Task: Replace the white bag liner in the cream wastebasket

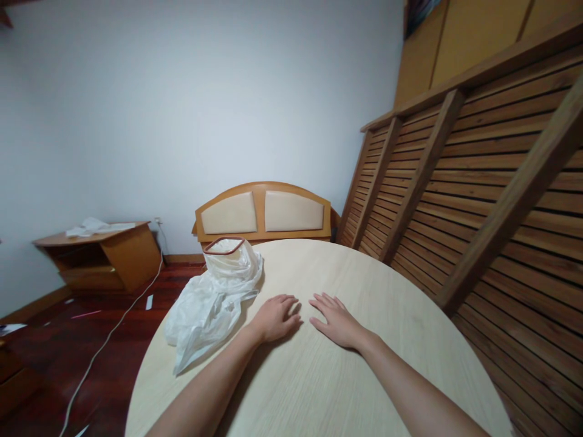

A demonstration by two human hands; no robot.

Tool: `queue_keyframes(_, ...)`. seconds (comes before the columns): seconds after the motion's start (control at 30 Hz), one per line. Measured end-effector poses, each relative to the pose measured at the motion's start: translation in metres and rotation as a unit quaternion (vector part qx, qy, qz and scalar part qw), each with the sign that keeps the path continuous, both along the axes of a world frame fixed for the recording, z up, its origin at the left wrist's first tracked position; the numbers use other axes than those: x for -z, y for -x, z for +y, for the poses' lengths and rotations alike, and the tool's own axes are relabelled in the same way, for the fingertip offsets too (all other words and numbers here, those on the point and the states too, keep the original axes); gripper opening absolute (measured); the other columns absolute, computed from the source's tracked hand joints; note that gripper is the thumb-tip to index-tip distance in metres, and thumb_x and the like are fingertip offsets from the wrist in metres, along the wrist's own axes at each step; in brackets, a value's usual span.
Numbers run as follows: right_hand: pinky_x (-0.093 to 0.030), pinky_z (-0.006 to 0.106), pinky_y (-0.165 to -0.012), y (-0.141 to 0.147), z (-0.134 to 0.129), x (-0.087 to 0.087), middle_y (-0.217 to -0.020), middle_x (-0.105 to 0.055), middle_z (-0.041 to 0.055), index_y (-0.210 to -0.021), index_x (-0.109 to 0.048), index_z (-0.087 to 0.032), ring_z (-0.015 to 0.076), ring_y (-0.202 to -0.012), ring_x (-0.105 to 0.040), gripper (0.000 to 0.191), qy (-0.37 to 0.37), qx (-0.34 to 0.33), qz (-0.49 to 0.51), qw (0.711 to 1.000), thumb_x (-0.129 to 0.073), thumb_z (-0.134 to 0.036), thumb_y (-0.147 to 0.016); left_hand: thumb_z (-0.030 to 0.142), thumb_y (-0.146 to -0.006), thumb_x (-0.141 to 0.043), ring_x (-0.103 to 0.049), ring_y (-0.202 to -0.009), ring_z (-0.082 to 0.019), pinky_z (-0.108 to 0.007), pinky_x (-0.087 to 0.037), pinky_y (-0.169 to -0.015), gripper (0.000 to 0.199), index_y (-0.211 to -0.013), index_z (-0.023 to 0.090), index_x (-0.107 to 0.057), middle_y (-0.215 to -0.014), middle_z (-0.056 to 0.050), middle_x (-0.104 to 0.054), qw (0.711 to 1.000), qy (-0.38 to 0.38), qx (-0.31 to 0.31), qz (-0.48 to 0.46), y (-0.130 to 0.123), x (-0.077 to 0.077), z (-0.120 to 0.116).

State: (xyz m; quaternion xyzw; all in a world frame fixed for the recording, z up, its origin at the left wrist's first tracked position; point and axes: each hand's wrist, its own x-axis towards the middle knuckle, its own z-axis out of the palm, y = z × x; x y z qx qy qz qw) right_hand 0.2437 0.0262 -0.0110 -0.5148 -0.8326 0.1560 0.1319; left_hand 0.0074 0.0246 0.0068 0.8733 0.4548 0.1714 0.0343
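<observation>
My left hand (276,318) lies palm down on a pale round wooden table (364,285), its fingers loosely stretched out and holding nothing. Facing it, my right hand (334,321) rests on the same tabletop, fingers apart and nothing in them. Left of my left hand stands a small bin (228,260) with a brown, rounded-square rim, covered by a white plastic bag (207,315). The bag's loose part spreads crumpled over the table towards its left edge. Neither hand touches the bag.
Behind the table is a wooden headboard (261,209) with two cream panels. A large slatted wooden frame (432,176) leans along the right. At left stands a low wooden cabinet (132,258) with white plastic on top. A white cable (109,337) crosses the dark red floor (50,364).
</observation>
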Motion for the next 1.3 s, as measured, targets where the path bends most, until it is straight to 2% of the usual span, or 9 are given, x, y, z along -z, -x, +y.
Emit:
queue_keyframes(0.13, -0.011, 0.05, -0.125, 0.0, -0.002, -0.004, -0.165, -0.033, 0.0096, -0.15, -0.047, -0.019, 0.0292, -0.155, -0.021, 0.065, 0.002, -0.002, -0.004, 1.0, -0.043, -0.056, -0.097, 0.031, -0.097, -0.048, -0.067, -0.113, -0.024, -0.036, -0.053, -0.1, 0.035, -0.128, 0.02, -0.06, -0.125, -0.01, -0.07, 0.994, -0.077, -0.066, -0.027, 0.02, -0.028, 0.02)
queue_keyframes(0.37, -0.011, 0.05, -0.125, 0.0, -0.002, -0.004, -0.165, -0.033, 0.0106, -0.15, -0.047, -0.018, 0.0297, -0.155, -0.021, 0.065, 0.008, -0.001, -0.003, 1.0, -0.043, -0.056, -0.097, 0.02, -0.096, -0.044, -0.053, -0.128, -0.032, -0.049, -0.042, -0.11, 0.034, -0.127, 0.018, -0.058, -0.132, -0.015, -0.061, 0.951, -0.221, -0.208, -0.055, 0.087, -0.083, 0.058)
queue_keyframes(0.43, -0.01, 0.05, -0.125, 0.0, -0.002, -0.004, -0.165, -0.032, 0.0105, -0.151, -0.047, -0.018, 0.03, -0.155, -0.021, 0.066, 0.009, -0.003, 0.0, 1.0, -0.043, -0.056, -0.097, 0.021, -0.095, -0.045, -0.052, -0.126, -0.035, -0.052, -0.04, -0.11, 0.035, -0.127, 0.015, -0.058, -0.133, -0.017, -0.06, 0.937, -0.239, -0.248, -0.057, 0.106, -0.087, 0.064)
queue_keyframes(0.53, -0.011, 0.051, -0.125, -0.001, -0.002, -0.005, -0.165, -0.033, 0.0114, -0.15, -0.048, -0.017, 0.0311, -0.155, -0.021, 0.066, 0.007, -0.004, 0.002, 1.0, -0.043, -0.056, -0.097, 0.023, -0.092, -0.049, -0.052, -0.123, -0.038, -0.055, -0.043, -0.105, 0.034, -0.121, 0.012, -0.063, -0.131, -0.02, -0.061, 0.921, -0.244, -0.299, -0.059, 0.128, -0.083, 0.07)
queue_keyframes(0.7, -0.012, 0.052, -0.125, -0.001, -0.002, -0.004, -0.164, -0.033, 0.0119, -0.149, -0.049, -0.017, 0.0321, -0.154, -0.022, 0.065, 0.001, -0.003, 0.0, 1.0, -0.044, -0.054, -0.097, 0.026, -0.091, -0.051, -0.056, -0.114, -0.036, -0.049, -0.05, -0.095, 0.026, -0.104, 0.016, -0.072, -0.117, -0.016, -0.068, 0.918, -0.233, -0.314, -0.068, 0.145, -0.071, 0.084)
queue_keyframes(0.9, -0.013, 0.053, -0.125, -0.001, -0.003, -0.006, -0.164, -0.034, 0.0126, -0.149, -0.049, -0.016, 0.0323, -0.154, -0.023, 0.064, -0.002, 0.0, -0.001, 1.0, -0.044, -0.053, -0.097, 0.024, -0.093, -0.048, -0.058, -0.104, -0.032, -0.046, -0.05, -0.093, 0.026, -0.099, 0.016, -0.072, -0.099, -0.014, -0.067, 0.912, -0.267, -0.291, -0.108, 0.136, -0.07, 0.094)
queue_keyframes(1.13, -0.016, 0.055, -0.124, -0.003, -0.005, -0.004, -0.163, -0.036, 0.014, -0.148, -0.05, -0.016, 0.0336, -0.153, -0.026, 0.062, -0.013, -0.001, 0.01, 1.0, -0.047, -0.051, -0.097, 0.024, -0.099, -0.047, -0.056, -0.101, -0.028, -0.044, -0.05, -0.093, 0.023, -0.104, 0.018, -0.069, -0.1, -0.011, -0.064, 0.906, -0.339, -0.201, -0.155, 0.083, -0.071, 0.085)
queue_keyframes(1.23, -0.029, 0.057, -0.119, -0.004, -0.005, -0.004, -0.153, -0.051, 0.0154, -0.136, -0.062, -0.018, 0.036, -0.145, -0.041, 0.052, -0.071, -0.016, 0.057, 0.996, -0.057, -0.046, -0.093, 0.024, -0.101, -0.049, -0.056, -0.099, -0.026, -0.041, -0.051, -0.092, 0.02, -0.108, 0.019, -0.067, -0.102, -0.01, -0.063, 0.906, -0.361, -0.15, -0.165, 0.051, -0.066, 0.073)
queue_keyframes(1.3, -0.045, 0.05, -0.108, -0.005, -0.004, -0.01, -0.135, -0.067, 0.0123, -0.116, -0.072, -0.021, 0.0315, -0.128, -0.059, 0.032, -0.141, -0.029, 0.111, 0.983, -0.062, -0.037, -0.091, 0.024, -0.101, -0.049, -0.057, -0.099, -0.025, -0.039, -0.052, -0.091, 0.019, -0.109, 0.02, -0.066, -0.104, -0.009, -0.063, 0.906, -0.37, -0.115, -0.169, 0.029, -0.06, 0.062)
